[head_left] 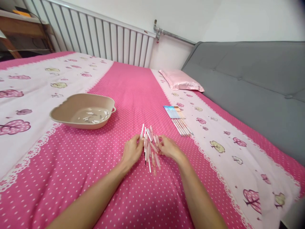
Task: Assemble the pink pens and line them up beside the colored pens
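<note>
A loose heap of pen parts (149, 149) lies on the pink dotted bedspread, with pink see-through barrels and thin white refills crossing one another. At the heap's left side my left hand (132, 150) is closed, thumb against fingers, on a white pen refill (142, 130) that points up and away. Opposite it, my right hand (169, 147) pinches a pale pink pen barrel (156, 140) at the heap's right edge. Beyond my right hand, assembled pens lie side by side in neat rows: blue and orange pens (174, 112) farther off, pinkish pens (181, 127) nearer.
A beige plastic basin (81, 124) on the left holds small white and grey pieces (95, 121). A pink pillow (181, 80) lies by the grey padded headboard (247, 70). A white radiator (107, 35) stands along the wall, and a wooden table (23, 28) is at far left.
</note>
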